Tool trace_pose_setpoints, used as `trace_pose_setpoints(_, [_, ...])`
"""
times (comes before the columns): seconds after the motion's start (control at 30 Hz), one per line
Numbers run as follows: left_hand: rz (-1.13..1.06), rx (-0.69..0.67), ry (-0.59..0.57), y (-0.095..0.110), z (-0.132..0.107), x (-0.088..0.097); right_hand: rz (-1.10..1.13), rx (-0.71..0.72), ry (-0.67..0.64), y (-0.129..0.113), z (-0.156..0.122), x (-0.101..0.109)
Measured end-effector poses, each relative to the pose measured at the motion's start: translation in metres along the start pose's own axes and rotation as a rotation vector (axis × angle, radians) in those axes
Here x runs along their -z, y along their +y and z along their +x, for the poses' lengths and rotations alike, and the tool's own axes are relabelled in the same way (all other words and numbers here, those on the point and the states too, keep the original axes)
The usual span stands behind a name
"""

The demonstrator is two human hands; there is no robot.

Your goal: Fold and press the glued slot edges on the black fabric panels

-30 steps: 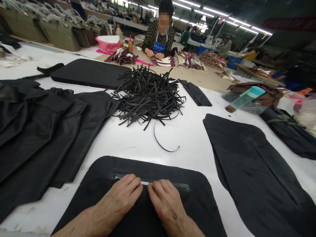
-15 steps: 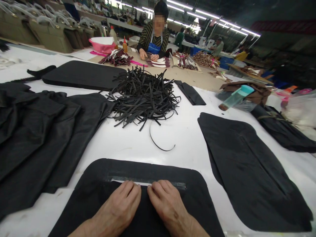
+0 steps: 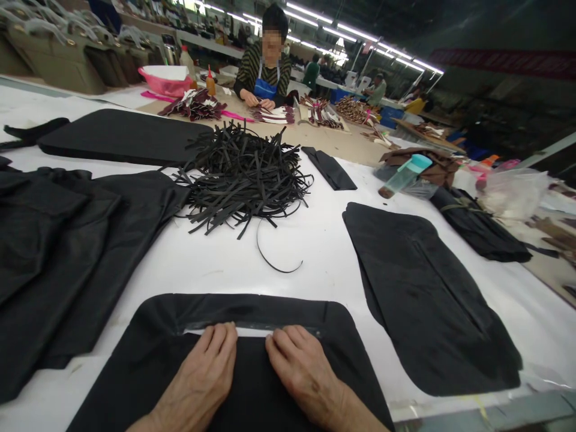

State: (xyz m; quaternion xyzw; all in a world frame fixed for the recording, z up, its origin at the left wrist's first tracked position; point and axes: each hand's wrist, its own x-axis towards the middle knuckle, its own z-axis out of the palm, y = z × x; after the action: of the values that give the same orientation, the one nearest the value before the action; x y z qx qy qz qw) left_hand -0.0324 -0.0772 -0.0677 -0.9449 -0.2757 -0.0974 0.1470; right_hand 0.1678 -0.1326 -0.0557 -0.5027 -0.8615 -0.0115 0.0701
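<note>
A black panel [image 3: 252, 384] with rounded corners lies flat in front of me. A long slot near its far edge shows white tabletop through the gap. My left hand [image 3: 204, 372] has its fingers bent together over the slot's near edge, left of the middle. To the right of it, my right hand [image 3: 303, 369] grips the same edge with curled fingers. Both thumbs are mostly hidden. Beyond the panel, a single thin black strip [image 3: 279, 269] curves on the table.
A heap of black strips [image 3: 247, 180] sits ahead. Black leather-like pieces [image 3: 76, 240] spread at left, and stacked black panels [image 3: 418, 294] lie at right. A black slab [image 3: 121, 135], a bottle with a teal lid [image 3: 405, 174] and a co-worker [image 3: 265, 66] are farther back.
My hands have moved farther apart along the slot, and its white gap looks wider. The view has shifted right. The co-worker's hands stay over the strips there.
</note>
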Motion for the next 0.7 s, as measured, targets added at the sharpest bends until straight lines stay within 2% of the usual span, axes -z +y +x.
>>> trace_pose_setpoints(0.17, [0.083,-0.003,-0.046,-0.013,0.000,0.002,-0.021,-0.010,0.023,0.000,0.018,-0.004])
trace_pose_setpoints(0.27, [0.017,0.044,0.011,-0.007,0.002,0.004,-0.029,-0.004,0.026,0.001,0.020,-0.004])
trace_pose_setpoints(0.33, [-0.010,0.023,0.048,-0.001,0.004,0.006,-0.029,-0.006,0.010,0.001,0.017,-0.005])
trace_pose_setpoints(0.43, [0.009,0.015,0.023,0.002,0.006,0.010,-0.025,-0.012,-0.015,0.002,0.014,-0.007])
trace_pose_setpoints(0.5, [0.011,0.048,-0.023,-0.006,0.007,0.012,-0.017,-0.010,-0.018,0.002,0.013,-0.008])
trace_pose_setpoints(0.57, [0.005,0.079,-0.024,-0.022,0.008,0.014,-0.015,-0.004,-0.008,0.003,0.014,-0.007])
trace_pose_setpoints(0.7, [-0.023,0.226,0.063,-0.053,0.016,0.021,-0.015,0.001,0.023,0.002,0.018,-0.004])
